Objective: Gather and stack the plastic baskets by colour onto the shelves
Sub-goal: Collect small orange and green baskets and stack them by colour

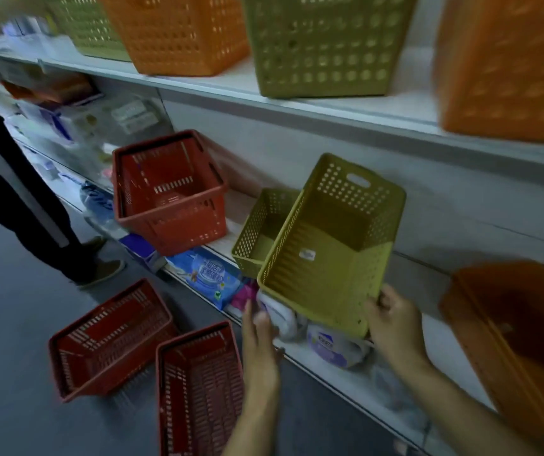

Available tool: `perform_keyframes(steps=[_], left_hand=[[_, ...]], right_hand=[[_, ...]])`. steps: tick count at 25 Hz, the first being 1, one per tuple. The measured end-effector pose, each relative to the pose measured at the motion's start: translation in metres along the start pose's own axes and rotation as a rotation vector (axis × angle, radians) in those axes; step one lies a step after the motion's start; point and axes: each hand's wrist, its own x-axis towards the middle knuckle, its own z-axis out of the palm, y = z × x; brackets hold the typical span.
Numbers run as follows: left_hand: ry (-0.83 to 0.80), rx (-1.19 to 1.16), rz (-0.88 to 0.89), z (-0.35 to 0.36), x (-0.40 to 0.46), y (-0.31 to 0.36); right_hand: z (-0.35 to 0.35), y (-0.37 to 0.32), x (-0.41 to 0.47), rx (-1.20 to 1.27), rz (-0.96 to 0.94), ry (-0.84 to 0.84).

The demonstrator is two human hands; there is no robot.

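While the right hand (395, 327) pinches the near corner of a green basket (333, 245), fingers curled over its rim, the basket tilts above the middle shelf (297, 133), overlapping a smaller green basket (262, 232). Left hand (259, 337): flat, fingers together, holding nothing, just beside the basket's lower edge (blurred). Red baskets: one (168, 192) on the shelf, two (109, 340) (201, 386) on the floor (10, 357). Orange basket (514, 334): right.

no text can be read; the green basket's (326, 255) small white sticker (307, 255) is blurred.
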Motion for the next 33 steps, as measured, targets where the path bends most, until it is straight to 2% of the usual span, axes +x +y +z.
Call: perform_keyframes(steps=[3,6,9,12,16,20,24,30,33], left_hand=[[-0.078,0.135,0.066,-0.032,0.102,0.033],[-0.216,0.271,0.089,-0.048,0.166,0.058],[-0.328,0.258,0.049,-0.052,0.209,0.069],[-0.367,0.275,0.003,-0.049,0.237,0.064],[-0.447,0.281,0.003,-0.041,0.25,0.049],[-0.433,0.112,-0.083,-0.034,0.26,0.028],[-0.527,0.323,0.052,-0.031,0.249,0.016],[-0.611,0.399,0.079,-0.022,0.21,-0.006],[-0.623,0.443,0.108,-0.015,0.182,-0.011]], right_hand=[[0.066,-0.026,0.063,-0.026,-0.026,0.019],[0.13,-0.033,0.114,-0.036,-0.009,0.029],[0.169,-0.023,0.141,-0.106,0.03,0.049],[0.183,-0.016,0.153,-0.191,0.125,0.119],[0.179,-0.007,0.153,-0.355,0.194,0.137],[0.18,0.0,0.141,-0.479,0.212,0.162],[0.176,0.013,0.124,-0.443,0.294,0.186],[0.141,0.034,0.082,-0.426,0.423,0.249],[0.122,0.036,0.066,-0.333,0.435,0.246]])
